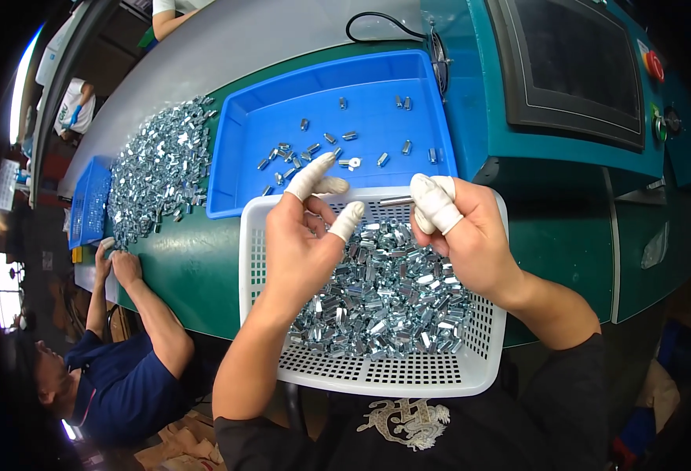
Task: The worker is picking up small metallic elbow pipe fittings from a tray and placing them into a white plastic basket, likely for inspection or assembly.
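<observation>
Both my hands wear white finger covers and hover above a white perforated basket full of small shiny hexagonal metal pieces. My left hand has its thumb and fingers apart, with nothing visible between them. Pinched in the fingertips of my right hand is a thin metal rod, pointing left toward my other hand. Behind the basket lies a shallow blue tray with several of the same metal pieces scattered in it, just beyond my left fingertips.
To the left, a big heap of metal pieces lies beside a blue basket. A co-worker's hands are at that heap's near edge. A teal machine with a dark screen and red button stands right; a black cable loops behind the tray.
</observation>
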